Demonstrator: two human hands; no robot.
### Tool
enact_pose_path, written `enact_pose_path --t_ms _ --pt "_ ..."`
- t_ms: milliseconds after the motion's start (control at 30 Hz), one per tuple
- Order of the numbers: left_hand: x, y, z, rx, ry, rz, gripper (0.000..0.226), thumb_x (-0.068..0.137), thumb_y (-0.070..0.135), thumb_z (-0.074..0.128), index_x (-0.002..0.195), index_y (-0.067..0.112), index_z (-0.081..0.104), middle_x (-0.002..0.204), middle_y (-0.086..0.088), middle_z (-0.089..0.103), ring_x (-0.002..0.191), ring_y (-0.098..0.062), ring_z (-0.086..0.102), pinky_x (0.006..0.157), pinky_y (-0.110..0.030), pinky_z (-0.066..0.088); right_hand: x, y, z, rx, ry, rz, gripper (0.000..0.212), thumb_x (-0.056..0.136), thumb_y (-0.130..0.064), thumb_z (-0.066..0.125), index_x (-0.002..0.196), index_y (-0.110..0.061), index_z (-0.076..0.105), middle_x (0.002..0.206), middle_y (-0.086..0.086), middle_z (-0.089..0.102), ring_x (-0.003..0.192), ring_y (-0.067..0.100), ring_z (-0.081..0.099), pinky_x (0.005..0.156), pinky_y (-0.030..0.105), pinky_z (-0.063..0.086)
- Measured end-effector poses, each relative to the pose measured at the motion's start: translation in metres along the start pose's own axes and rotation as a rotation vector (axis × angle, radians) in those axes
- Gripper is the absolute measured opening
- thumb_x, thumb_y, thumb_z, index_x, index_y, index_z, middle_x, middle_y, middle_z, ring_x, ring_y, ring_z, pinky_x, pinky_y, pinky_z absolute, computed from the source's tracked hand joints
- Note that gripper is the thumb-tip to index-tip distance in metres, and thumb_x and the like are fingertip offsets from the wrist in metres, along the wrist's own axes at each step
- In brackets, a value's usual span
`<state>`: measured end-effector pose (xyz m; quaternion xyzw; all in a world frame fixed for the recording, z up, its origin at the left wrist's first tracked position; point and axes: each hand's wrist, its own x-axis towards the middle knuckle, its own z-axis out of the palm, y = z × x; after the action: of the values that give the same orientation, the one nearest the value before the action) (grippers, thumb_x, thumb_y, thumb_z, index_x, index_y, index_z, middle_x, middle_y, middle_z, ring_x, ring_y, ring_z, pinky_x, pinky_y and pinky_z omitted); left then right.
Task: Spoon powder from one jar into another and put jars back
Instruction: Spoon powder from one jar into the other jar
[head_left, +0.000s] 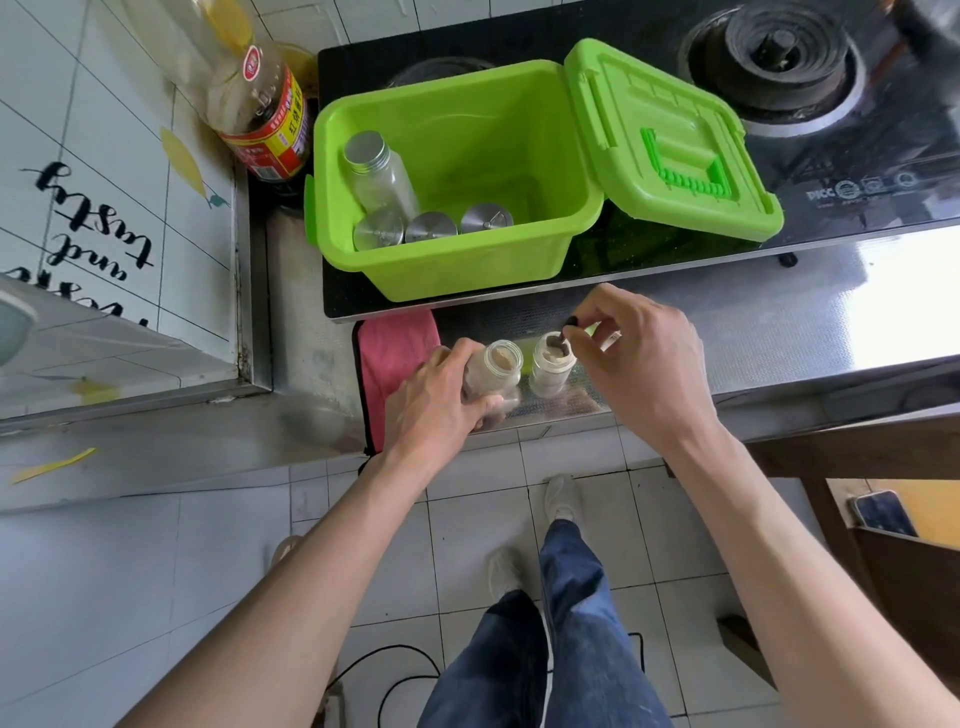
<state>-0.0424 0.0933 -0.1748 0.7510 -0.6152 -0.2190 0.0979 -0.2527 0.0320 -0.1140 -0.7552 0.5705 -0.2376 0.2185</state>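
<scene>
Head view: wall tile (98, 218) reads "and tasty"; stove (857, 187) reads "DICC".

We are in a home kitchen. A black glass gas hob (857, 171) with a ringed burner (774, 57) sits at one o'clock on a steel worktop (779, 322). At eleven o'clock a sauce bottle (260, 104) stands against white wall tiles (104, 156) lettered "and tasty". At twelve o'clock a green storage box (441, 270) holds metal-capped jars, and pale floor tiles (649, 519) lie below.
</scene>
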Motion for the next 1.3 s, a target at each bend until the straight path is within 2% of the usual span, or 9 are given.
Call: enact_pose_path --t_ms 267,367,533,733,800,933,1000,1167,1300 --pt "0.0 0.002 -0.002 0.002 -0.003 0.001 0.047 0.088 0.056 0.073 0.125 0.04 0.05 0.116 0.013 0.061 0.098 -0.019 0.065 0.066 -0.031 0.041 -0.005 -0.005 -0.005 0.041 0.037 0.018 0.007 0.091 -0.025 0.07 0.087 -0.025 0.065 0.078 -0.016 0.065 0.07 0.009 0.063 0.061 0.034 0.054" --pt "-0.001 0.003 -0.001 0.005 -0.004 -0.002 0.047 0.088 0.055 0.073 0.125 0.04 0.05 0.115 0.013 0.061 0.098 -0.018 0.064 0.066 -0.031 0.041 -0.007 -0.006 -0.008 0.094 0.118 0.089 0.008 0.092 -0.027 0.07 0.087 -0.023 0.065 0.076 -0.017 0.065 0.069 0.008 0.065 0.065 0.035 0.054" --pt "0.001 0.005 -0.001 0.004 -0.012 -0.007 0.046 0.088 0.052 0.074 0.125 0.039 0.05 0.117 0.012 0.061 0.099 -0.019 0.064 0.067 -0.031 0.04 -0.012 -0.018 -0.014 0.347 0.308 0.209 0.013 0.091 -0.025 0.071 0.084 -0.018 0.063 0.077 -0.012 0.07 0.072 0.006 0.068 0.071 0.039 0.055" --pt "0.0 0.006 -0.002 0.007 -0.016 -0.012 0.044 0.086 0.055 0.073 0.12 0.038 0.05 0.108 0.013 0.06 0.092 -0.019 0.063 0.066 -0.033 0.042 -0.021 -0.033 0.01 0.361 0.214 0.278 0.015 0.09 -0.029 0.072 0.08 -0.021 0.063 0.073 -0.015 0.069 0.07 0.005 0.068 0.071 0.04 0.056" --pt "0.0 0.007 -0.003 0.012 -0.015 -0.013 0.046 0.085 0.055 0.074 0.12 0.037 0.05 0.108 0.012 0.061 0.092 -0.02 0.064 0.065 -0.033 0.043 -0.022 -0.036 0.019 0.354 0.198 0.324 0.017 0.089 -0.03 0.071 0.079 -0.021 0.062 0.071 -0.014 0.067 0.071 0.01 0.067 0.073 0.039 0.054" --pt "0.0 0.01 -0.004 0.017 -0.018 -0.029 0.048 0.085 0.058 0.074 0.12 0.037 0.05 0.111 0.011 0.062 0.094 -0.021 0.064 0.066 -0.034 0.041 -0.021 -0.043 0.036 0.263 0.167 0.422 0.017 0.09 -0.034 0.068 0.08 -0.021 0.061 0.073 -0.01 0.068 0.073 0.018 0.064 0.068 0.031 0.038" --pt "0.0 0.01 -0.004 0.018 -0.015 -0.035 0.048 0.085 0.057 0.075 0.12 0.038 0.049 0.112 0.01 0.062 0.096 -0.023 0.065 0.066 -0.034 0.042 -0.02 -0.046 0.045 0.221 0.161 0.491 0.017 0.09 -0.034 0.066 0.08 -0.022 0.06 0.076 -0.007 0.07 0.074 0.022 0.062 0.067 0.03 0.035" --pt "0.0 0.01 -0.003 0.022 -0.002 -0.038 0.047 0.086 0.054 0.077 0.12 0.038 0.048 0.112 0.01 0.063 0.097 -0.025 0.067 0.065 -0.035 0.041 -0.018 -0.049 0.062 0.22 0.166 0.601 0.013 0.09 -0.032 0.063 0.085 -0.02 0.062 0.081 -0.003 0.071 0.079 0.025 0.063 0.068 0.031 0.036" --pt "0.0 0.009 -0.003 0.028 0.003 -0.032 0.045 0.087 0.049 0.077 0.119 0.037 0.048 0.112 0.01 0.062 0.096 -0.026 0.067 0.064 -0.034 0.04 -0.017 -0.051 0.069 0.308 0.228 0.529 0.014 0.092 -0.027 0.067 0.084 -0.016 0.063 0.078 -0.007 0.071 0.079 0.021 0.068 0.071 0.033 0.046"
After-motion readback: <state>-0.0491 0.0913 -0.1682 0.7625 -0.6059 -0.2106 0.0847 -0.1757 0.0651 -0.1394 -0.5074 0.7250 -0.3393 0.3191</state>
